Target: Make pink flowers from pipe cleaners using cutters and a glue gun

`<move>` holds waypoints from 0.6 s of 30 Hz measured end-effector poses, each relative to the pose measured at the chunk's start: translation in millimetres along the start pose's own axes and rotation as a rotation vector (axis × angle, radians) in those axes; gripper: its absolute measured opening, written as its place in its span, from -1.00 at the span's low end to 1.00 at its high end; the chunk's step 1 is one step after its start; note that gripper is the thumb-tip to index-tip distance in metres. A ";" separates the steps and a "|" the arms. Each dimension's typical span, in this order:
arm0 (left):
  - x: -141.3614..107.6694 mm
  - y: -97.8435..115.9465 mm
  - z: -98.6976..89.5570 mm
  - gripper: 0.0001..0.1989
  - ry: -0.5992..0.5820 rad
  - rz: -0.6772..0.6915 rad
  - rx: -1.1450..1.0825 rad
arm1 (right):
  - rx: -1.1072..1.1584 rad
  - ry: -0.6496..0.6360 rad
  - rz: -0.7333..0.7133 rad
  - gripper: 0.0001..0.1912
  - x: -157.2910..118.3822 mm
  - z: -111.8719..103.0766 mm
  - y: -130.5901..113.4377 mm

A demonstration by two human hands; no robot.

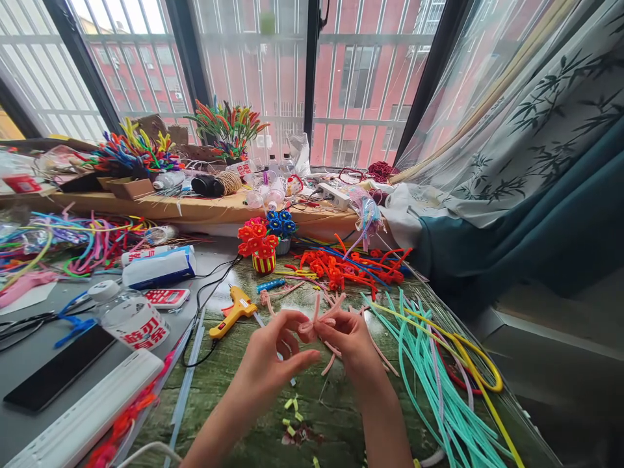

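Above the green table mat, both my hands meet at a pale pink pipe cleaner (307,330) bent into loops, with loose ends sticking up. My right hand (351,339) pinches it between thumb and fingers. My left hand (275,354) has its curled fingertips on the loop at the left side, while its thumb stretches out below, apart from the loop. More straight pink stems lie on the mat behind and under my hands, partly hidden. A yellow glue gun (234,313) lies left of my hands. Small yellow-green bits (291,406) are scattered on the mat nearer to me.
Turquoise pipe cleaners (429,370) spread along the right. Behind are red pipe-cleaner pieces (331,266) and a small pot of red flowers (258,244). At left lie a plastic bottle (129,315), a black phone (58,367) and a white power strip (92,413). The glue gun's cord crosses the mat.
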State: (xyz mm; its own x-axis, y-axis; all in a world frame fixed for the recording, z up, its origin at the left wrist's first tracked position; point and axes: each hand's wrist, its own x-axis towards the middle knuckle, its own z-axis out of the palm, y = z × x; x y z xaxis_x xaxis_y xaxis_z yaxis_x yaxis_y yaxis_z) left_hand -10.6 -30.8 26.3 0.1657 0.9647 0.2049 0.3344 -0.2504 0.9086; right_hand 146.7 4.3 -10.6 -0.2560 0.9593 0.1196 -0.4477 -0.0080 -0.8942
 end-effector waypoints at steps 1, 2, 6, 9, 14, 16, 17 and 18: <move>0.4 -0.8 3.0 -0.64 -0.006 -0.064 -0.126 | -0.007 0.000 -0.007 -0.84 -0.1 0.7 -0.2; 1.0 -1.9 6.0 -0.64 0.017 -0.112 -0.225 | -0.012 0.005 -0.013 -0.84 -0.1 1.3 -0.3; 4.1 -6.4 14.2 -0.67 0.166 -0.184 -0.335 | -0.021 0.021 -0.052 -0.85 0.1 2.5 0.9; 5.3 -5.6 15.4 -0.68 0.193 -0.180 -0.314 | -0.027 0.011 -0.074 -0.87 -0.4 2.8 0.9; 1.6 -2.0 13.4 -0.81 0.173 -0.055 -0.164 | -0.011 0.042 -0.008 -0.83 -2.5 5.0 -2.0; -0.7 -3.1 11.3 -0.87 0.195 0.099 -0.003 | -0.010 0.048 0.002 -0.80 -3.2 6.3 -3.4; -1.6 -4.2 10.0 -0.90 0.197 0.191 0.086 | -0.009 0.044 0.007 -0.80 -3.6 6.8 -4.1; -2.4 -5.4 8.6 -0.92 0.195 0.288 0.170 | -0.009 0.037 0.013 -0.79 -3.8 7.2 -4.6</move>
State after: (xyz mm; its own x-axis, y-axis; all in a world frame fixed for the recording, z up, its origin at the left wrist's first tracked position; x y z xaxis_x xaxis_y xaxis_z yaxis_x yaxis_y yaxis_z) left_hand -4.9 -32.5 17.8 0.1008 0.8465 0.5228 0.4514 -0.5072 0.7341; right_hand 143.6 -1.3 -3.9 -0.2301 0.9688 0.0917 -0.4363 -0.0185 -0.8996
